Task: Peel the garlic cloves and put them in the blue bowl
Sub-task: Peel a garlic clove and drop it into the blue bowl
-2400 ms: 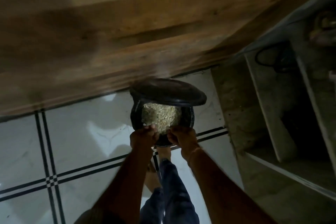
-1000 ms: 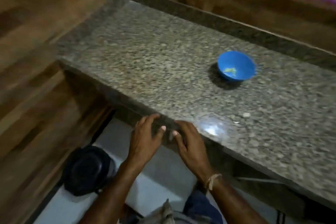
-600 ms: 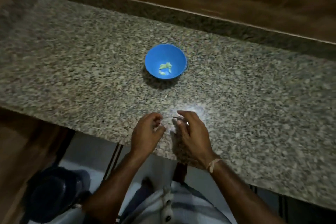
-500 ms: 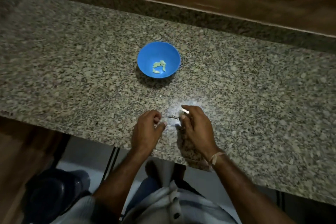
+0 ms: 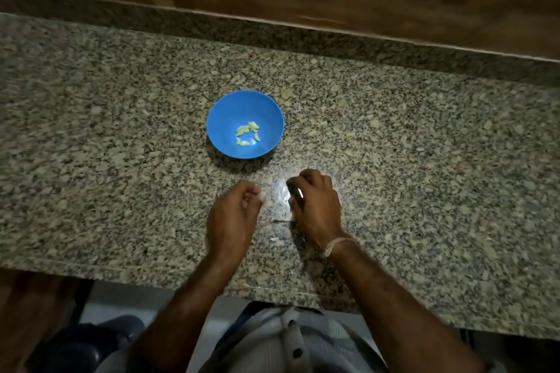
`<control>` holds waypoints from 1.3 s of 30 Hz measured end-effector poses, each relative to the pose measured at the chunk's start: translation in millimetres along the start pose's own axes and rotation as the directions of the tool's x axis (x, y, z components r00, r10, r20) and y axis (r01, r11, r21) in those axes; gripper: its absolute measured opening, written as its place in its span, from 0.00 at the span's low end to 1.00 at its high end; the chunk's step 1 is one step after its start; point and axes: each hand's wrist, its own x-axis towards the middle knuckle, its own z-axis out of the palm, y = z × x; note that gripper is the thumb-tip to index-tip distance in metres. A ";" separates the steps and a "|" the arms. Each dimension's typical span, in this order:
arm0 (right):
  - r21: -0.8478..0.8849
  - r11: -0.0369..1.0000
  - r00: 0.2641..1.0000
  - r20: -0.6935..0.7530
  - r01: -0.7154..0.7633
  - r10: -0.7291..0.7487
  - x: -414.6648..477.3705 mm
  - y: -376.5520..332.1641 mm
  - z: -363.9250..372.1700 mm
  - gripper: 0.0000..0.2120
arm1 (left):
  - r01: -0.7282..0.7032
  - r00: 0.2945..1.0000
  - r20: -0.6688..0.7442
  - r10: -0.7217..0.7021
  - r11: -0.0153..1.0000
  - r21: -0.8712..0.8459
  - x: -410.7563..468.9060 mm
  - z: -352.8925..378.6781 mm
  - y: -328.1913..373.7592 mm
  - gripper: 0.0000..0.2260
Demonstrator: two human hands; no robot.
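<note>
Slid further up the counter (image 5: 424, 160) toward the blue bowl (image 5: 266, 109) with its peeled cloves (image 5: 248, 134). Left hand (image 5: 233, 215), right hand (image 5: 316, 206) slightly apart, curled, probably still peeling. Can't tell what's pinched.

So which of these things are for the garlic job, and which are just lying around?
For the job: blue bowl, peeled cloves inside it, left hand, right hand pinching a white bit (maybe garlic), peel scraps between the hands.
Just there: dark bin on the floor, thread round the right wrist.
</note>
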 end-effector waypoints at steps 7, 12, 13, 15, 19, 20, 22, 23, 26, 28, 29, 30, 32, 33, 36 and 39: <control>0.042 0.999 0.999 -0.035 -0.032 0.033 5.2 0.1 1.2 0.12 | -0.064 0.990 -0.114 0.078 0.991 0.119 96.1 -14.0 25.4 0.03; 0.116 0.993 0.998 -0.054 -0.004 0.011 1.6 9.4 2.4 0.12 | -0.063 0.996 -0.046 0.081 0.948 0.311 122.4 -8.3 19.7 0.07; 0.153 0.988 0.998 -0.059 0.009 0.001 0.7 13.0 1.9 0.12 | -0.111 0.989 -0.058 0.137 0.939 0.326 117.3 -10.0 20.7 0.09; 0.279 0.960 0.998 -0.058 0.004 0.013 -1.1 22.4 0.9 0.13 | -0.222 0.960 -0.105 0.260 0.934 0.280 94.2 -8.4 22.8 0.10; 0.541 0.840 0.993 -0.072 -0.041 0.095 -9.8 38.8 -4.5 0.13 | -0.256 0.958 0.145 0.248 0.966 0.034 23.5 25.8 14.5 0.10; 0.575 0.816 0.993 -0.056 -0.055 0.106 -12.0 42.4 -6.7 0.13 | -0.266 0.941 0.223 0.254 0.964 0.024 9.6 37.3 9.7 0.12; 0.626 0.774 0.992 -0.010 -0.090 0.123 -18.7 50.8 -10.2 0.13 | -0.287 0.916 0.302 0.263 0.957 0.037 -7.6 56.5 1.1 0.14; 0.639 0.762 0.992 0.014 -0.106 0.127 -22.3 54.0 -11.4 0.13 | -0.289 0.917 0.304 0.259 0.956 0.059 -10.6 62.2 0.0 0.14; 0.676 0.724 0.990 0.072 -0.136 0.119 -30.6 61.7 -15.2 0.13 | -0.222 0.951 0.241 0.193 0.970 0.099 -15.4 73.3 1.4 0.09; 0.701 0.683 0.978 0.155 -0.207 0.138 -36.4 61.6 -19.7 0.13 | 0.008 0.985 0.171 0.011 0.994 -0.110 -18.7 77.9 3.4 0.08; 0.716 0.656 0.970 0.198 -0.239 0.138 -39.4 59.3 -23.1 0.14 | 0.207 0.969 0.191 -0.155 0.933 -0.295 -19.2 77.4 7.7 0.07; 0.736 0.626 0.965 0.230 -0.257 0.126 -42.0 56.3 -27.0 0.14 | 0.396 0.916 0.264 -0.302 0.788 -0.472 -19.6 76.4 14.3 0.07; 0.790 0.560 0.965 0.250 -0.248 0.075 -46.7 49.3 -35.8 0.13 | 0.609 0.788 0.475 -0.391 0.387 -0.692 -22.9 74.1 28.8 0.07; 0.817 0.527 0.968 0.245 -0.234 0.051 -49.0 45.8 -40.5 0.13 | 0.636 0.759 0.541 -0.362 0.236 -0.734 -25.6 73.1 34.0 0.08; 0.857 0.465 0.973 0.225 -0.221 0.049 -51.6 37.8 -59.1 0.11 | 0.625 0.759 0.588 -0.280 0.061 -0.778 -35.6 69.1 49.1 0.15; 0.854 0.487 0.982 0.174 -0.186 0.071 -50.3 36.4 -75.5 0.09 | 0.597 0.781 0.564 -0.268 0.052 -0.801 -43.6 69.2 61.6 0.15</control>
